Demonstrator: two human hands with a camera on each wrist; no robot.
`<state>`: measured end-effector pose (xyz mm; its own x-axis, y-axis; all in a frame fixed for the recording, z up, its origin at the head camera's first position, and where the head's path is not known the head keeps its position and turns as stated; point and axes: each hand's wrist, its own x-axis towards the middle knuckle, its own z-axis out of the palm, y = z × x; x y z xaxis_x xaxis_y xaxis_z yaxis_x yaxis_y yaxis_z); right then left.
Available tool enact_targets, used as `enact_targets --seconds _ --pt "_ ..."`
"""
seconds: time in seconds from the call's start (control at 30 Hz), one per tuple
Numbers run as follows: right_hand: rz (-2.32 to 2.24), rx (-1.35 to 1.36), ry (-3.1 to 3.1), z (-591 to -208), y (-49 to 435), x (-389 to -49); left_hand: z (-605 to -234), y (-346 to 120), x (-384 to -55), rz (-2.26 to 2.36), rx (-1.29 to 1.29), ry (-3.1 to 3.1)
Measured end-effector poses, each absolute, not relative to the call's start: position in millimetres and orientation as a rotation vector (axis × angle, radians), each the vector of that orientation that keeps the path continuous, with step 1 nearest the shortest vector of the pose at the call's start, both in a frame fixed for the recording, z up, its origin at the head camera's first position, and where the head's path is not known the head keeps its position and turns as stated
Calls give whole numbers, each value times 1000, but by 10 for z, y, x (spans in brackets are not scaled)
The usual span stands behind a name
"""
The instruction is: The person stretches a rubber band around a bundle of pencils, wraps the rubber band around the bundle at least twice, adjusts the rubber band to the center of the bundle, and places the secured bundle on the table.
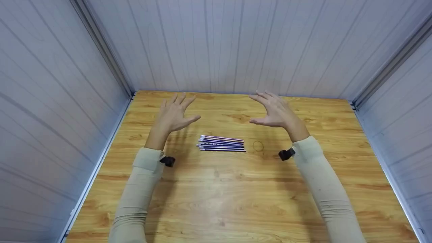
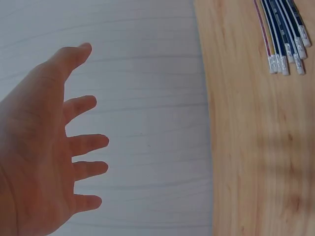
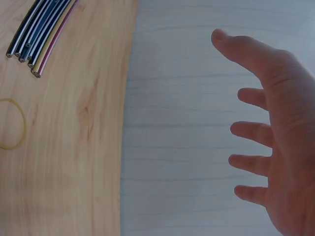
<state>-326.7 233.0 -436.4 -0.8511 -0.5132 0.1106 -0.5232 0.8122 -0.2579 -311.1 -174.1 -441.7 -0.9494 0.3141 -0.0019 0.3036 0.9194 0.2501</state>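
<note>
Several striped pencils (image 1: 222, 144) lie side by side in a loose bundle on the wooden table, their white eraser ends (image 2: 285, 64) to the left. Just right of their other ends (image 3: 29, 61) lies a thin yellowish rubber band (image 1: 258, 146), which the right wrist view also shows in part. My left hand (image 1: 173, 116) hovers beyond and left of the pencils, fingers spread, touching nothing. On the opposite side my right hand (image 1: 275, 109) is held up beyond the rubber band, fingers apart and holding nothing. The thumbs point inward towards each other.
The wooden table (image 1: 219, 202) meets a pale panelled wall (image 1: 222, 47) at its back edge. Similar panels stand at the left (image 1: 50, 101) and right (image 1: 401, 118). Small black cameras (image 1: 167, 161) sit on both wrists over the long sleeves.
</note>
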Motion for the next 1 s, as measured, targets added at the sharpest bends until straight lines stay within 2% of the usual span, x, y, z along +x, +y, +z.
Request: enact_targets --seconds 0.5,1.0 --pt "679 937 -2973 -4699 2119 -3281 -4784 -1634 -3154 645 634 2968" --pt "800 971 -3043 -5134 1915 -3282 -5165 -1542 -3178 823 632 2827"
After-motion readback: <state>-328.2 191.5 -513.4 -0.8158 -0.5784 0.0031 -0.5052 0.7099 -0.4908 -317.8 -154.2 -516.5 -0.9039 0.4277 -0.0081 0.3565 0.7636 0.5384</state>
